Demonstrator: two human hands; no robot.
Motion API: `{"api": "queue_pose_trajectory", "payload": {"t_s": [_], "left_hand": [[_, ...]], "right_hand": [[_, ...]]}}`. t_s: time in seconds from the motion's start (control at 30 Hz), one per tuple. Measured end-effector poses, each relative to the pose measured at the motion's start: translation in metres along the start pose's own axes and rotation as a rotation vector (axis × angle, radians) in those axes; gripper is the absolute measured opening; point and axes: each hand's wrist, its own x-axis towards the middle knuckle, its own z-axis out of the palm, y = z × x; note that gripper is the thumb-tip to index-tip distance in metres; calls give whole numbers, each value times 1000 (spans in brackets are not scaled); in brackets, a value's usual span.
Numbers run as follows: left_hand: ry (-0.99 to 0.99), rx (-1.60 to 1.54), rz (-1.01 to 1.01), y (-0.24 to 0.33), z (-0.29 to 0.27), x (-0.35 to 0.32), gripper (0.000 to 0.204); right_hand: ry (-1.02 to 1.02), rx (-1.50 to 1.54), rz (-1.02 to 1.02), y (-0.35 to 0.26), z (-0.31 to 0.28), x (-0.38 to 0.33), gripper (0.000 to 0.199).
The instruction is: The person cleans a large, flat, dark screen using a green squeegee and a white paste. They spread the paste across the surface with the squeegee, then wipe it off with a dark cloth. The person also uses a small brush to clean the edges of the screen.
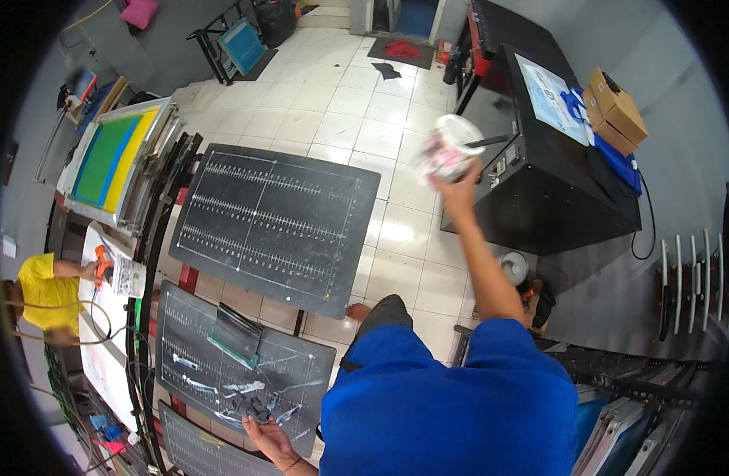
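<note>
My right hand (458, 190) is raised over the floor at the arm's reach, closed around a white tub (458, 129) with pink and dark smears. A dark flat-handled tool (488, 142) sticks out of the tub's mouth; its lower end is hidden inside. Motion blurs the tub's left side. At the lower left, my left hand (269, 439) pinches a crumpled dark grey cloth (255, 408) on a black gridded board (310, 373). Pale blue-white smears (199, 386) streak that board. A squeegee with a dark body and green blade edge (236, 337) lies across it.
A larger gridded board (277, 226) stands beyond. Framed screens (114, 163) lean at the left. A person in yellow (39, 293) holds an orange hand tool (103, 263) there. A big black cabinet (554, 174) stands right, with cardboard boxes (616, 111) on top. A bucket (513, 267) sits below.
</note>
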Motion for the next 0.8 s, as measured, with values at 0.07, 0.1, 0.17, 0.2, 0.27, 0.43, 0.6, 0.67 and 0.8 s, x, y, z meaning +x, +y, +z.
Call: {"api": "queue_pose_trajectory", "payload": {"t_s": [0.07, 0.1, 0.17, 0.2, 0.27, 0.43, 0.6, 0.67, 0.8], "left_hand": [[-27, 24, -37, 2, -4, 10, 34], [-36, 29, -56, 3, -8, 14, 36], [43, 29, -51, 9, 0, 18, 40], [75, 46, -44, 18, 3, 22, 39], [-13, 30, -10, 33, 19, 43, 37], [-45, -3, 93, 70, 38, 61, 16], [-40, -3, 91, 77, 43, 48, 12], [16, -29, 99, 71, 33, 39, 12], [125, -91, 127, 56, 3, 8, 7]], "right_hand": [[202, -235, 61, 0, -49, 43, 112], [303, -299, -76, 2, -72, 63, 97], [441, -394, -120, 27, -117, 105, 100], [511, -498, -39, 30, -133, 113, 100], [690, -736, 44, 39, -190, 132, 103], [742, -820, 188, 88, -244, 143, 117], [654, -789, 148, 120, -263, 164, 129], [590, -700, 81, 120, -264, 162, 132], [813, -733, 177, 92, -217, 122, 95]]}}
